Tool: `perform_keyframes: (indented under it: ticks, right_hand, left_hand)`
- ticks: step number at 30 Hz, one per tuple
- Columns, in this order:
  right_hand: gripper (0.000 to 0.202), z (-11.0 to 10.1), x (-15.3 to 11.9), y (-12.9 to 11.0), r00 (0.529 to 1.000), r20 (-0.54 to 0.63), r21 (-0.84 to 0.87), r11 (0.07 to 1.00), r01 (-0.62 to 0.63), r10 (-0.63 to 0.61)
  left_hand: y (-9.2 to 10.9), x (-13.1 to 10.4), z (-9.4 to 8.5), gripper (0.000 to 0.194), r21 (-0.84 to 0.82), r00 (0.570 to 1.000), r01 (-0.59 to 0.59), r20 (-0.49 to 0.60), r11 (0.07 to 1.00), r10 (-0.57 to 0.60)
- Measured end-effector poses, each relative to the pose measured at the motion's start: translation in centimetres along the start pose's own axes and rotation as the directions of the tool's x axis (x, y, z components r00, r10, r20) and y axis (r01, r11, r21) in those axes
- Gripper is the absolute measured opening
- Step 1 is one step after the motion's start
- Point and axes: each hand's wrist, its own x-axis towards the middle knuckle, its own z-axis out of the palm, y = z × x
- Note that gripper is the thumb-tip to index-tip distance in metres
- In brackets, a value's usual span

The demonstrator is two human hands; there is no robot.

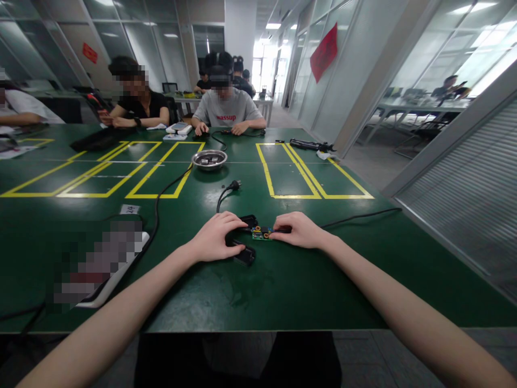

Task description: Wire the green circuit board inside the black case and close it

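Observation:
A small green circuit board [262, 233] with ring-shaped coils lies between my hands. My right hand [298, 230] is closed, thumb and fingers pinching the black cable end at the board's right side. My left hand [216, 237] is at the board's left, thumb and fingers spread apart. Its fingertips reach toward the board's left end, beside one black plastic casing half [251, 220]. The thumb touches a second black casing half [245, 256] nearer to me. Part of both casing halves is hidden by the left hand.
Beyond my hands lies a black power plug [235, 185] on its cord. A metal bowl [209, 160] holds small metal parts. A blurred-out device with a white edge [117, 275] is at left. Yellow tape outlines mark the green table [250, 302]. Co-workers sit across, one in grey [226, 110].

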Motion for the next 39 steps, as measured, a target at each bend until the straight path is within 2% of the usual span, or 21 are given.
perform_keyframes:
  ticks: [6, 10, 14, 19, 23, 27, 29, 32, 35, 39]
  right_hand:
    - [0.028, 1.7, 0.7, -1.3, 0.998, -0.026, -0.004, 0.999, 0.05, -0.05]
    - [0.02, 2.6, 1.1, -1.8, 0.998, -0.059, -0.008, 1.0, 0.023, -0.024]
    - [0.015, 2.9, 1.3, -2.2, 0.997, -0.073, 0.028, 1.0, -0.006, 0.008]
    - [0.013, 2.9, 1.4, -2.4, 0.997, -0.073, 0.053, 0.999, 0.007, -0.003]
    - [0.012, 2.9, 1.5, -2.3, 0.996, -0.081, 0.029, 0.999, -0.021, 0.023]
    - [0.015, 3.1, 1.5, -1.7, 0.992, -0.118, 0.0, 0.999, -0.042, 0.042]
    - [0.018, 3.2, 1.5, -1.6, 0.988, -0.147, -0.005, 0.999, -0.037, 0.036]
    - [0.021, 3.0, 1.4, -1.9, 0.98, -0.197, 0.01, 1.0, -0.014, 0.015]
    - [0.025, 2.5, 1.2, -2.7, 0.973, -0.232, 0.043, 0.999, 0.025, -0.014]
    - [0.028, 2.1, 0.8, -3.9, 0.98, -0.151, 0.068, 0.987, 0.143, -0.132]
  left_hand:
    - [1.0, 0.4, 1.4, 0.046, 0.022, 0.999, 0.043, -0.02, 0.999, -0.042]
    - [1.4, 0.6, 1.7, 0.037, 0.021, 0.997, 0.058, -0.047, 0.998, -0.057]
    - [1.3, 0.7, 1.8, 0.025, 0.005, 0.994, 0.074, -0.076, 0.997, -0.074]
    - [1.3, 0.7, 2.1, 0.031, 0.01, 0.992, 0.098, -0.081, 0.995, -0.097]
    - [1.3, 0.7, 1.3, 0.037, -0.002, 0.991, 0.063, -0.117, 0.998, -0.063]
    - [0.2, 0.2, -0.3, 0.023, 0.078, 0.973, 0.139, -0.197, 0.987, -0.121]
    - [-0.5, -0.1, -1.0, 0.016, 0.095, 0.98, 0.129, -0.163, 0.987, -0.113]
    - [-0.8, -0.5, -1.8, 0.013, 0.066, 0.996, 0.078, -0.048, 0.995, -0.074]
    - [-0.2, -0.6, -2.5, 0.011, 0.02, 0.999, 0.022, -0.031, 1.0, -0.021]
    - [0.8, -1.0, -3.0, 0.004, -0.039, 0.997, -0.069, -0.03, 0.997, 0.067]
